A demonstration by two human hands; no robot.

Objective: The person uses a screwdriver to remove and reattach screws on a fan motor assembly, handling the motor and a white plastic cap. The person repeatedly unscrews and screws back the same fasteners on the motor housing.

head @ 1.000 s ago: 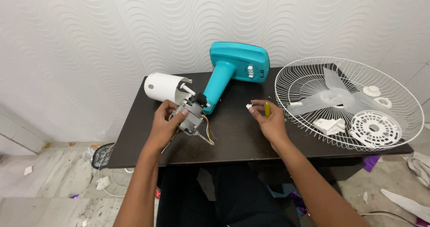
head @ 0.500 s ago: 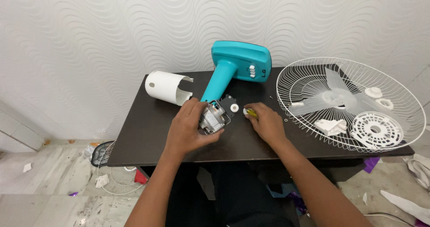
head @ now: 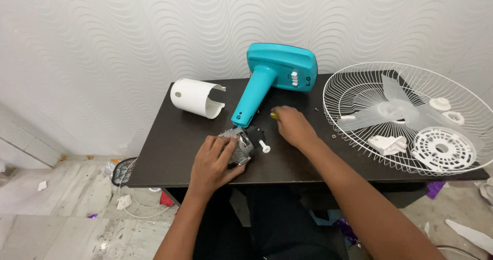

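On a dark table (head: 169, 152) lies a dismantled fan. My left hand (head: 214, 160) grips the metal fan motor (head: 245, 144), whose white shaft tip (head: 265, 147) points right. My right hand (head: 292, 126) rests just beyond it, closed around a yellow-handled screwdriver (head: 275, 115) near the neck of the teal fan stand (head: 272, 78). A white cylindrical motor cover (head: 197, 98) lies on its side at the back left.
A white wire fan guard (head: 405, 113) at the right holds a clear blade, a round vented cap and small white parts, and overhangs the table's right end. Small screws lie near the guard's left rim. A wavy white wall stands behind; debris lies on the floor at left.
My left hand brought the motor from beside the white cover toward the table's front middle and turned it. My right hand slid back toward the teal stand with the screwdriver.
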